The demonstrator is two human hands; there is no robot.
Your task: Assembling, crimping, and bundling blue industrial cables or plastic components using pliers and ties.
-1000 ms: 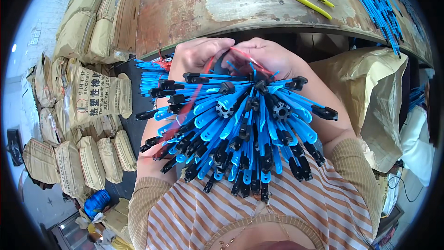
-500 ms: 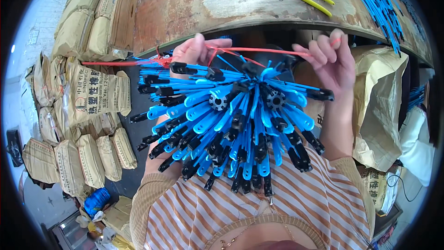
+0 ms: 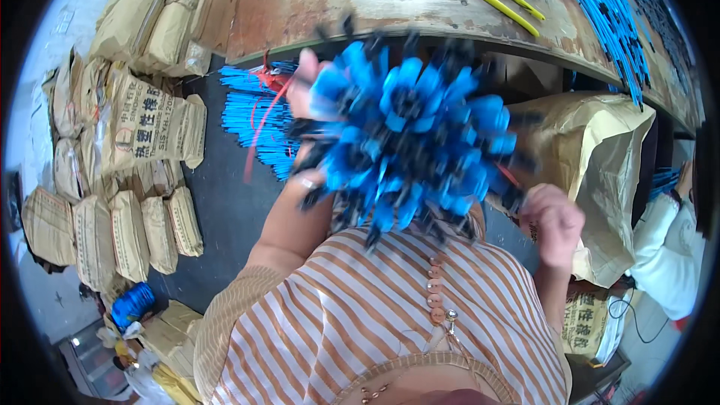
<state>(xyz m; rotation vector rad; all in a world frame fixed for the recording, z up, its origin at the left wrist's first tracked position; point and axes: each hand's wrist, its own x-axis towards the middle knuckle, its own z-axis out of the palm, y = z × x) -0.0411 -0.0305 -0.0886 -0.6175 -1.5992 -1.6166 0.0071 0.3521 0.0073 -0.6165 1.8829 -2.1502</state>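
Note:
A thick bundle of blue plastic strips with black tips, blurred by motion, fans out in front of my chest. My left hand is at its left side, closed round the bundle; most of its fingers are hidden behind the blue and black ends. To the lower right of the bundle, my right hand is closed in a fist. A short stretch of red string shows between the bundle and this fist. Another red strand hangs beside my left hand, over a tied pile of blue strips.
On the worn wooden bench ahead lie yellow-handled pliers and more blue strips. Filled paper sacks are stacked at the left. An open paper bag stands at the right, near another person's white sleeve.
The bundle has turned and shifted up, toward the bench. My right hand has come down toward my right side, drawing the red string from above the bundle to its lower right.

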